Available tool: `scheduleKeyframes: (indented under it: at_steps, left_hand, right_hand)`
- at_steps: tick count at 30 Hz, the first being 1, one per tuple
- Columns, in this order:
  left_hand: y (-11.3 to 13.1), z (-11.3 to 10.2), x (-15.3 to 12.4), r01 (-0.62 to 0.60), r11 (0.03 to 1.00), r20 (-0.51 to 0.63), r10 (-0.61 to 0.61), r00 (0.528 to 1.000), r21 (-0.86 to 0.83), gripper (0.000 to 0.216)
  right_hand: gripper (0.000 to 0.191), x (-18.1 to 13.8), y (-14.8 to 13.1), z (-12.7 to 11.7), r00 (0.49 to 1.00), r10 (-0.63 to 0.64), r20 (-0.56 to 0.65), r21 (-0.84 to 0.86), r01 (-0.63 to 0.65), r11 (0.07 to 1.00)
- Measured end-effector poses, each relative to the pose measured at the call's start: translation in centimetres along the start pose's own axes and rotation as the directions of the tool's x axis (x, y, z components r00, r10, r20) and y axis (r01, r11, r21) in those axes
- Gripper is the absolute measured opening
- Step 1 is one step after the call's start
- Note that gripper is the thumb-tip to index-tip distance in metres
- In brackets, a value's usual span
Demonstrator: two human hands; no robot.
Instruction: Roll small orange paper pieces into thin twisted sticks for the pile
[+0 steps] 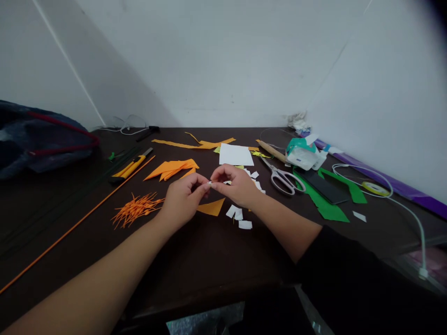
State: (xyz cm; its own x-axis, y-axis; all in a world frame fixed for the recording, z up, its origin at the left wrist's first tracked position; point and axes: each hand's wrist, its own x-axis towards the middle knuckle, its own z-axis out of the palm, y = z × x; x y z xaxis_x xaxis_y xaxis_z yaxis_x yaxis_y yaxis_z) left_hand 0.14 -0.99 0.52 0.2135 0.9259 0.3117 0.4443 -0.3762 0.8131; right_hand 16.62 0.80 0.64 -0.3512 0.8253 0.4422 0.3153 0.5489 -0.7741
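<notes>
We have both hands raised over the near middle of the dark table point(216, 265), fingertips meeting. The left hand point(179, 197) pinches a tiny white piece point(210, 183) between thumb and forefinger, and the right hand point(239, 186) pinches it from the other side, its remaining fingers curled in. The piece sits right where our two thumbs come together; it is too small, and too covered by our fingers, for us to tell its exact shape.

We judge the step in hand to be fine fingertip shaping, perhaps rolling or twisting. The next move seems to call for a light, even pinch from both hands, one steadying while the other turns.

Just below the right hand lie loose white cuttings point(245, 225), with a white sheet point(236, 155) beyond it. Between our wrists, an orange scrap point(212, 207) shows. Left of the left hand we have a heap of thin orange strands point(136, 210); beyond that hand, orange fabric-like pieces point(172, 168) overlap. The scissors point(284, 181) rest to the right of the right hand, apart from it and touched by neither.
</notes>
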Motion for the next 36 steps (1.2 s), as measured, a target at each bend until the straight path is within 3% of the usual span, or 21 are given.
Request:
scheduleKeyframes:
  at_steps: [3,7,11,14,17,20,23,26,30,33,36]
  left_hand:
    - [-0.2,0.0,0.0,0.09,0.945,0.068,-0.072,0.995,-0.315,0.014]
    - [0.0,-0.3,-0.3,0.228,0.765,0.194,-0.136,0.971,-0.603,0.014]
    - [0.3,-0.5,-0.7,0.259,0.683,0.174,-0.192,0.966,-0.683,0.014]
    - [0.3,-0.5,-0.9,0.281,0.683,0.164,-0.233,0.959,-0.674,0.02]
    - [-0.1,-0.4,-0.9,0.311,0.688,0.216,-0.224,0.951,-0.655,0.029]
    - [-0.6,-0.2,-0.7,0.314,0.724,0.21,-0.233,0.949,-0.614,0.033]
    - [-0.7,-0.1,-0.6,0.327,0.752,0.2,-0.258,0.945,-0.573,0.035]
    - [-0.5,-0.5,-0.5,0.312,0.835,0.212,-0.239,0.948,-0.454,0.035]
    - [-0.6,-1.3,-0.2,0.194,0.979,0.136,-0.184,0.974,-0.065,0.037]
    - [-1.4,-1.6,0.3,0.09,0.933,0.024,-0.104,0.994,0.348,0.031]
    - [-2.3,-1.4,0.6,-0.048,0.849,0.122,-0.02,0.992,0.527,0.024]
  right_hand:
    - [0.014,-0.2,0.1,0.5,0.997,-0.081,-0.019,0.1,0.082,0.992]
    - [0.013,-0.5,0.0,1.6,0.988,-0.092,-0.121,0.167,0.112,0.98]
    - [0.013,-0.6,-0.6,2.7,0.97,-0.109,-0.218,0.048,0.123,0.991]
    - [0.016,-0.5,-0.7,3.0,0.96,-0.231,-0.157,-0.156,0.207,0.966]
    - [0.021,-0.4,-0.4,3.0,0.93,-0.367,-0.029,-0.41,0.324,0.853]
    - [0.025,-0.4,0.1,2.9,0.907,-0.415,0.076,-0.645,0.362,0.673]
    - [0.024,-0.5,0.2,2.7,0.877,-0.453,0.161,-0.752,0.406,0.519]
    - [0.025,-0.5,0.0,2.6,0.846,-0.489,0.211,-0.766,0.454,0.455]
    - [0.031,-0.3,-0.1,2.2,0.907,-0.404,0.116,-0.733,0.353,0.582]
    - [0.033,0.1,0.3,1.2,0.95,-0.304,0.063,-0.67,0.266,0.693]
    - [0.03,0.4,1.1,0.2,0.967,-0.24,0.09,-0.546,0.249,0.8]
